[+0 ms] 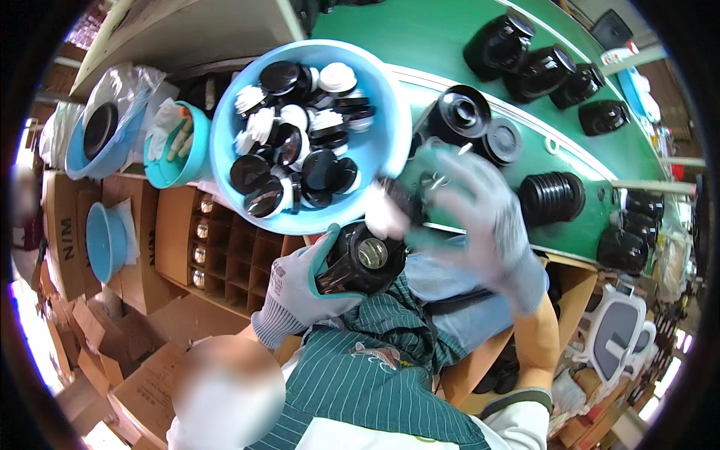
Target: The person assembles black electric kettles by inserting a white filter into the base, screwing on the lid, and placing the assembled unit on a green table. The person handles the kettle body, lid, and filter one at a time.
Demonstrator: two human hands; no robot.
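My left hand (300,281), in a grey and teal glove, is wrapped round a glossy black flask body (349,271). Its round, silvery mouth (373,253) faces up toward me. My gloved right hand (480,214) is smeared by motion just beyond the flask. At its fingertips is a blurred black-and-white lid (390,212), tilted above the flask's far rim and seemingly gripped; the exact finger contact is unclear. A large light-blue basin (225,161) beyond my left hand holds many similar lids (287,144), lying at all angles.
On the green workbench (390,26) stand several black flask bodies (501,45), round black parts (459,114) and a stack of black rings (551,196). A teal bucket (187,169) with gloves is at left. Below are a divided carton (247,270) and a white chair (611,330).
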